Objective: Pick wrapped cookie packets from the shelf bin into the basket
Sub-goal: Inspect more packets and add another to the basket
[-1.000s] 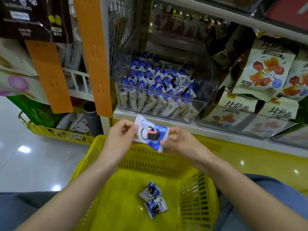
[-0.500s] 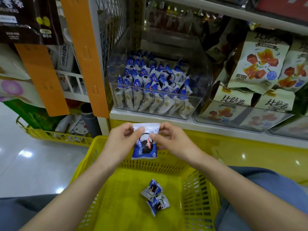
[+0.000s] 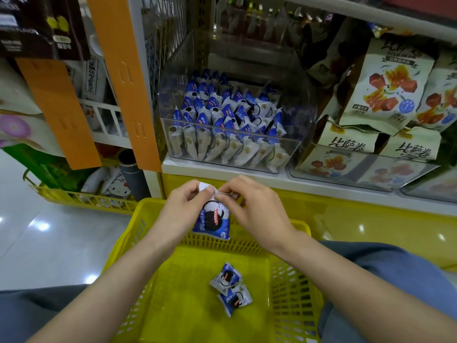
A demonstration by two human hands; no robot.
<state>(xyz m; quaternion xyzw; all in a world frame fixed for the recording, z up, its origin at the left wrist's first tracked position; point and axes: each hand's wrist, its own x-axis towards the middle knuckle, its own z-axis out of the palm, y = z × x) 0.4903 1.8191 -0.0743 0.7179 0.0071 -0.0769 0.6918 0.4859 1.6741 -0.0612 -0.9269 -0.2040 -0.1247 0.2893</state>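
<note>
- Lying low in the frame, two packets [image 3: 225, 277] [image 3: 235, 300] rest on the floor of the yellow basket [image 3: 133, 246], touching each other, just right of center.
- Above them, at mid-frame, both hands meet over the basket's far rim.
- The left hand [image 3: 181, 214] pinches the top crimped edge of a blue-and-white packet [image 3: 212, 222] between thumb and fingers.
- The right hand [image 3: 257, 209] pinches the same top edge from the other side, its fingertips touching the left hand's.
- The held packet hangs upright below the fingers, printed face toward the camera, clear of the two in the basket.
- Beyond the hands, a white shelf edge [image 3: 222, 170] runs across the frame.
- On it sits a clear bin [image 3: 168, 134] at center, filled with rows of matching packets [image 3: 222, 129] standing on end.
- To the right of the bin, cream snack bags [image 3: 380, 90] with red and orange print are piled behind a clear front.
- At the left, an orange strip [image 3: 123, 78] hangs down the shelf post.
- At lower left, a second yellow basket [image 3: 81, 198] stands on the glossy floor.
</note>
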